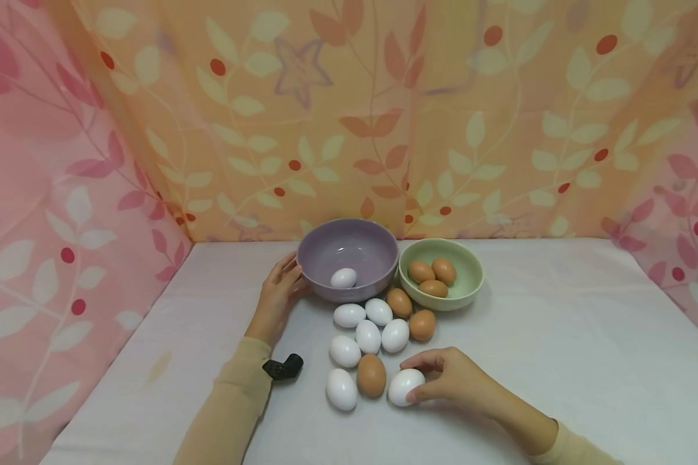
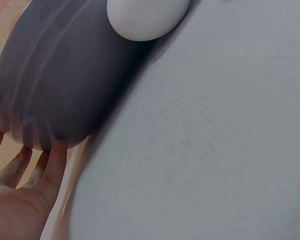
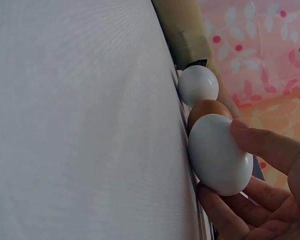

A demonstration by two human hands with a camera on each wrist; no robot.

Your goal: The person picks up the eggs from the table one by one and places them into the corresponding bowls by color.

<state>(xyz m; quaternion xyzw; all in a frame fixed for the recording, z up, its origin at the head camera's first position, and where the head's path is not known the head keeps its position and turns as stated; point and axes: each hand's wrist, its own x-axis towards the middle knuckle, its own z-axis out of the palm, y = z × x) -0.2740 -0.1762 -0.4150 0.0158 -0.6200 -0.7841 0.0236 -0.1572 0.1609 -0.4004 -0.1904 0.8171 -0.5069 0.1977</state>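
Note:
Between thumb and fingers, my right hand [image 1: 459, 382] pinches a white egg [image 1: 405, 387] at the near end of the egg group; the right wrist view shows this egg [image 3: 219, 155] close up. My left hand [image 1: 276, 298] rests its fingertips against the left side of a purple bowl [image 1: 349, 294], and the left wrist view has the fingers [image 2: 54, 165] touching the bowl's outer wall. One white egg [image 1: 344, 278] lies inside that bowl. To its right, a light green bowl [image 1: 471, 284] holds three brown eggs [image 1: 433, 289].
Several white eggs [image 1: 368, 336] lie loose in front of the bowls, among them brown eggs [image 1: 371, 376]. A black device [image 1: 284, 367] sits at the left wrist. White cloth covers the table [image 1: 558, 336], with patterned curtains [image 1: 355, 116] behind and at both sides.

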